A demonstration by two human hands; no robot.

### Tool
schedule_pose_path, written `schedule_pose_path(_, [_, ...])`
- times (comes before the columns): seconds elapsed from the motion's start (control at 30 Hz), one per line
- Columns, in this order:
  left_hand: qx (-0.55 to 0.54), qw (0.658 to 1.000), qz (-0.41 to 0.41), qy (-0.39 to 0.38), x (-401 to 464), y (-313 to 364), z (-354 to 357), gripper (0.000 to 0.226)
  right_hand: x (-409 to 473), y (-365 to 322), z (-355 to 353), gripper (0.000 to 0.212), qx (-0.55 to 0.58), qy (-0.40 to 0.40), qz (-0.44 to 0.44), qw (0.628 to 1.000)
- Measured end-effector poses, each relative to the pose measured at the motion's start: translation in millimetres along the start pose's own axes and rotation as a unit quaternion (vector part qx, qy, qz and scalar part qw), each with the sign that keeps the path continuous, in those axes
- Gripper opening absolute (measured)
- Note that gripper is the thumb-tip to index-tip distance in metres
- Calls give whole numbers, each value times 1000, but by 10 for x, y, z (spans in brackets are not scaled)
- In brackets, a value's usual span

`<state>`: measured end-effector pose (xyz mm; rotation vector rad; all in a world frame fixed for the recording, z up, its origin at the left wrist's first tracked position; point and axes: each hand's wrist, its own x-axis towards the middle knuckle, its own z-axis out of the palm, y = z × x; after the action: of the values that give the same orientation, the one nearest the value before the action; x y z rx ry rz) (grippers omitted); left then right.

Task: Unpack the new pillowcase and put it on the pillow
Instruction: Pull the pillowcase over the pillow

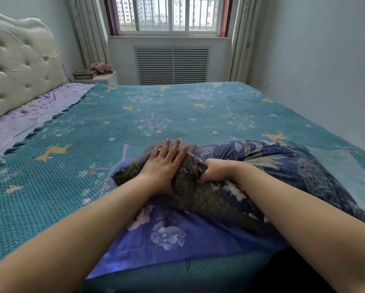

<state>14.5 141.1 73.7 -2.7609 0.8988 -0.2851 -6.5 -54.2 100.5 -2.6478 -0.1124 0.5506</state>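
- Near the bed's front edge, on the teal knitted bedspread (135, 115), lies a dark blue floral pillow (283, 163) with a bright blue flowered pillowcase (177, 235) spread beneath its near side.
- Left hand (164, 166): grip wide open, straight fingers pressing flat on the pillow's left end.
- Right hand (215, 171): grip closed, fingers curled around bunched dark fabric of the pillow.
- A cream tufted headboard (18, 60) stands at the bed's left edge.

Open bedspread (177, 115) beyond, headboard (18, 64) far left
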Motion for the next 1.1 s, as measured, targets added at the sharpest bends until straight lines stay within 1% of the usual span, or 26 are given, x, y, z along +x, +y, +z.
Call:
schedule_pose_path(0.03, [-19, 999, 5, -48, 92, -48, -24, 145, -15, 20, 19, 22, 2, -10, 0, 1000])
schedule_pose_path(0.1, [-71, 991, 12, -115, 258, -115, -44, 148, -8, 54, 56, 20, 0, -27, -3, 1000])
schedule_pose_path(0.17, [-119, 978, 3, -170, 385, -142, 6, 151, 22, 46, 83, 22, -11, -34, -2, 999])
schedule_pose_path(0.23, [-114, 972, -10, -205, 463, -121, 69, 150, 36, 1, 107, 27, -36, -40, 0, 999])
schedule_pose_path(0.27, [-106, 972, -15, -210, 488, -114, 86, 147, 42, -24, 122, 30, -48, -41, 3, 998])
schedule_pose_path(0.3, [-105, 973, -20, -206, 504, -115, 89, 137, 43, -48, 135, 33, -55, -38, 8, 998])
schedule_pose_path(0.33, [-111, 974, -29, -193, 515, -131, 92, 121, 37, -74, 151, 35, -61, -29, 12, 998])
schedule_pose_path(0.37, [-119, 977, -34, -174, 525, -156, 89, 99, 29, -105, 163, 40, -78, -13, 18, 997])
schedule_pose_path(0.4, [-124, 978, -39, -162, 530, -180, 80, 77, 25, -134, 171, 51, -123, 14, 19, 992])
schedule_pose_path(0.43, [-123, 979, -43, -158, 528, -197, 75, 63, 29, -165, 182, 67, -190, 48, 14, 981])
schedule_pose_path(0.47, [-120, 979, -43, -158, 514, -202, 70, 56, 37, -211, 200, 89, -249, 81, 4, 965])
schedule_pose_path(0.5, [-114, 980, -41, -160, 503, -192, 70, 55, 55, -261, 221, 108, -296, 106, -8, 949])
schedule_pose_path(0.53, [-107, 981, -39, -160, 486, -170, 70, 57, 87, -317, 244, 120, -332, 119, -24, 935])
schedule_pose_path(0.57, [-100, 982, -37, -157, 466, -144, 74, 59, 146, -364, 268, 128, -362, 114, -35, 925])
schedule_pose_path(0.63, [-96, 984, -34, -145, 411, -105, 99, 56, 305, -445, 272, 138, -400, 68, -20, 914])
schedule_pose_path(0.73, [-123, 984, -37, -126, 303, -100, 195, 55, 530, -431, 194, 146, -382, -4, 27, 924])
schedule_pose_path(0.83, [-171, 979, -44, -104, 190, -67, 288, 63, 578, -329, 151, 145, -315, -25, 12, 949])
schedule_pose_path(0.9, [-169, 980, -38, -99, 148, -26, 311, 74, 533, -287, 182, 136, -270, -32, 4, 962])
schedule_pose_path(0.93, [-162, 981, -36, -100, 142, -12, 304, 84, 517, -267, 210, 123, -252, -30, -1, 967])
schedule_pose_path(1.0, [-130, 985, -28, -110, 166, 1, 264, 119, 480, -224, 264, 84, -218, -15, -22, 976])
schedule_pose_path(1.03, [-102, 989, -21, -106, 193, 0, 225, 132, 450, -203, 283, 68, -204, -1, -31, 978])
schedule_pose_path(1.1, [-43, 996, 16, -83, 278, 4, 173, 143, 365, -173, 325, 45, -189, 25, -42, 981])
